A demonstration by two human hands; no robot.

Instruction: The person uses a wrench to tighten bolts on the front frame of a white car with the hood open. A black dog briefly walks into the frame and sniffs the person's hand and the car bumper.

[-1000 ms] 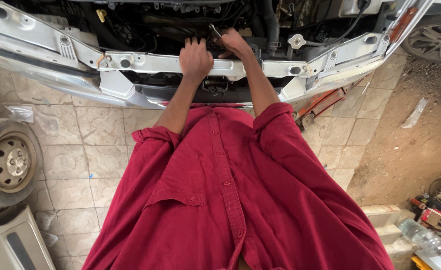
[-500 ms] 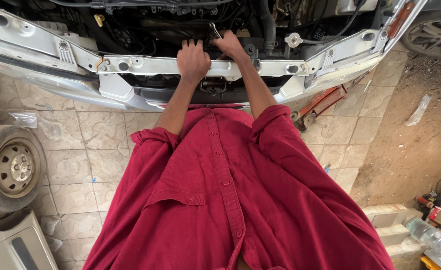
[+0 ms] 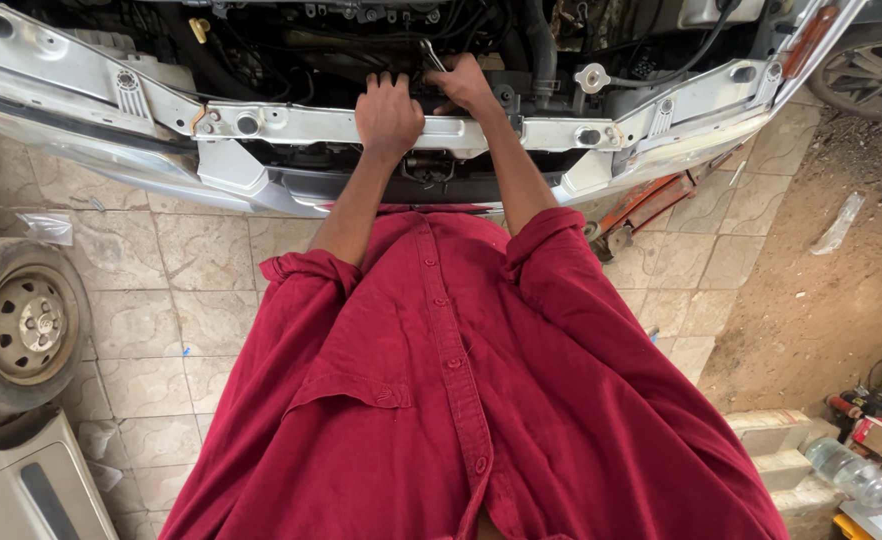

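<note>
I look down my red shirt at the open front of a silver car with its bumper off. My left hand (image 3: 389,115) lies over the silver front crossmember (image 3: 291,124), fingers curled past its far edge into the dark engine bay. My right hand (image 3: 463,84) reaches a little deeper, closed around a metal wrench (image 3: 431,54) whose end sticks up between the two hands. What the wrench sits on is hidden among black hoses and parts.
A spare wheel (image 3: 21,325) lies on the tiled floor at left beside a grey body panel (image 3: 31,490). An orange jack (image 3: 651,205) rests under the car at right. Tools and a plastic bottle (image 3: 851,475) clutter the lower right, near bare dirt.
Both hands stay on the crossmember area. My right hand has shifted slightly around the wrench, and my head has dipped a little, lowering the car front in view.
</note>
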